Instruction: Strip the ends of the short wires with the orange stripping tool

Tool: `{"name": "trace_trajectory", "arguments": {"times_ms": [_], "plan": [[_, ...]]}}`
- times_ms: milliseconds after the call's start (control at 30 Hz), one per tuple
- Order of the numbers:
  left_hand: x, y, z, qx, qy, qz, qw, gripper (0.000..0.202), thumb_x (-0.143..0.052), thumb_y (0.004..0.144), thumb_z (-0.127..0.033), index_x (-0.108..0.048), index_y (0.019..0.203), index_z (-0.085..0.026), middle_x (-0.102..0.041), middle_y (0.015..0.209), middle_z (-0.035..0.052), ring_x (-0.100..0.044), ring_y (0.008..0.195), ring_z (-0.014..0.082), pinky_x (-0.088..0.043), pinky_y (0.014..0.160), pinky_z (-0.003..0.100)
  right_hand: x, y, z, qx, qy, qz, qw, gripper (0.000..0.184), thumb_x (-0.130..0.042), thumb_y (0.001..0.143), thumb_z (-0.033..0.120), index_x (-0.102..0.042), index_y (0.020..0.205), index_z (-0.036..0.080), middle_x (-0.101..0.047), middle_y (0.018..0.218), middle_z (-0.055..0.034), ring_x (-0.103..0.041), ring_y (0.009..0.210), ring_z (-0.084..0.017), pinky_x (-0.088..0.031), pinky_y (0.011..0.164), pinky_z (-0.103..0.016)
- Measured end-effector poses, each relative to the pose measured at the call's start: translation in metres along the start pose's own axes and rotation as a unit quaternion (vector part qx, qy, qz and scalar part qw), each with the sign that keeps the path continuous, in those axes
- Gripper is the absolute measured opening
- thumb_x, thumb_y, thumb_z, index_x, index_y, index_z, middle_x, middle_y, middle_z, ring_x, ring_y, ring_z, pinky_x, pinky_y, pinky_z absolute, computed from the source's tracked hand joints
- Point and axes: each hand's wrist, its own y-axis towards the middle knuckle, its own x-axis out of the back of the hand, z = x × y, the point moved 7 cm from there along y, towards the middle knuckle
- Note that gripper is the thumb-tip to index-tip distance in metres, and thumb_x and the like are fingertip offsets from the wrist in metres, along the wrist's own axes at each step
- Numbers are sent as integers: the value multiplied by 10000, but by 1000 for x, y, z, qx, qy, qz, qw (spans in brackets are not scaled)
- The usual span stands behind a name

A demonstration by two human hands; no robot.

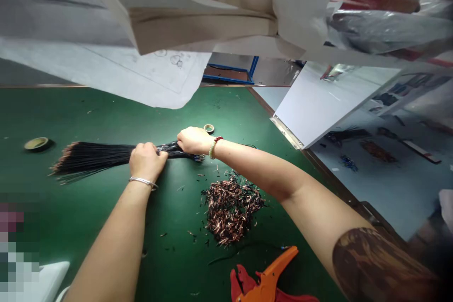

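One orange-handled wire stripper (267, 276) lies nearest me on the green table (42, 113), well below the black wire bundle (92, 160) in my hands. Nearer the bundle, a heap of copper-coloured wire clippings (231, 210) sits just below its right end, with loose black bits scattered around it. My left hand (146, 163), a silver bangle at the wrist, grips the bundle near its middle, fingers (155, 151) curled and pressed together over the wires. My right hand (194, 140), wearing a red-and-green bracelet, clasps the bundle just beside the left, fingers (184, 135) pressed together on top; their tips are hidden, so I cannot tell exactly how they pinch. Copper already shows at the tips of the bundle's left end. Its right end, flecked with blue, shows no copper that I can make out. A small tape roll (208, 128) lies just beyond the bundle, and a wider tape roll (36, 143) lies off its left end. Farther off, past the bundle, draped white paper sheets (170, 75) hang across the view, with a blue metal frame (230, 73) behind them.
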Motion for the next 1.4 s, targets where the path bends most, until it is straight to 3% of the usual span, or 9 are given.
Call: {"name": "trace_trajectory", "arguments": {"times_ms": [233, 400, 500, 633, 767, 900, 1067, 1233, 1400], "plan": [[13, 4, 10, -57, -13, 47, 997, 239, -656, 747, -375, -687, 915, -209, -684, 920, 128, -642, 898, 339, -516, 882, 464, -9, -7, 1, -10, 3, 7, 1000, 321, -522, 1009, 284, -773, 1135, 127, -788, 1162, -204, -772, 1019, -287, -592, 850, -361], [21, 14, 13, -119, -12, 50, 992, 362, -762, 715, -405, -746, 1055, -282, -699, 1209, 160, -541, 1238, 448, -372, 1081, 582, -14, -5, -2, -23, -11, 7, 1000, 311, -539, 992, 261, -767, 1133, 103, -781, 1165, -233, -776, 1006, -300, -597, 842, -379], [14, 16, 17, -135, -23, 77, 988, 252, -730, 760, -436, -772, 963, -292, -730, 1116, 133, -588, 1140, 402, -387, 1058, 541, -12, -10, -8, -24, -13, 11, 1000, 327, -509, 1005, 268, -761, 1146, 114, -786, 1155, -218, -774, 999, -297, -595, 830, -379], [6, 4, 16, -144, -39, 106, 983, 318, -687, 796, -565, -791, 935, -299, -738, 1036, 123, -601, 1051, 373, -425, 988, 491, 0, -28, -18, -21, -22, 17, 999, 328, -494, 1010, 256, -763, 1143, 123, -794, 1122, -195, -766, 980, -283, -578, 858, -379], [2, -14, -1, -154, -41, 131, 978, 412, -646, 821, -643, -800, 995, -303, -734, 1017, 124, -618, 1026, 372, -453, 937, 478, 11, -54, -31, -25, -30, 16, 999, 351, -456, 1036, 255, -774, 1116, 131, -787, 1145, -183, -740, 1012, -276, -556, 862, -357], [-1, -18, -36, -166, -11, 122, 978, 537, -714, 779, -691, -783, 1130, -291, -704, 1122, 148, -614, 1087, 407, -466, 946, 507, 6, -72, -36, -17, -25, 33, 999, 344, -448, 1051, 260, -766, 1133, 158, -789, 1142, -152, -728, 943, -238, -542, 786, -314], [-9, -15, -78, -230, 46, 156, 960, 264, -646, 889, -442, -771, 1010, -242, -698, 1020, 126, -642, 1032, 334, -498, 909, 426, -5, -81, -36, -7, -27, 26, 999, 320, -457, 1064, 282, -750, 1139, 177, -788, 1098, -134, -729, 904, -227, -529, 767, -314], [-8, -20, -93, -284, 113, 211, 929, 222, -558, 944, -337, -720, 988, -191, -675, 997, 144, -664, 966, 312, -515, 839, 405, -8, -85, -34, 8, -44, 3, 999, 263, -486, 1044, 215, -729, 1135, 174, -786, 1091, -138, -741, 946, -238, -541, 770, -320], [-14, -14, -99, -285, 135, 249, 916, 207, -596, 909, -371, -687, 918, -185, -683, 988, 158, -681, 963, 316, -526, 811, 392, -15, -84, -33, 11, -52, 0, 999, 244, -517, 1011, 175, -709, 1160, 158, -790, 1058, -151, -759, 977, -265, -560, 757, -328]]}}
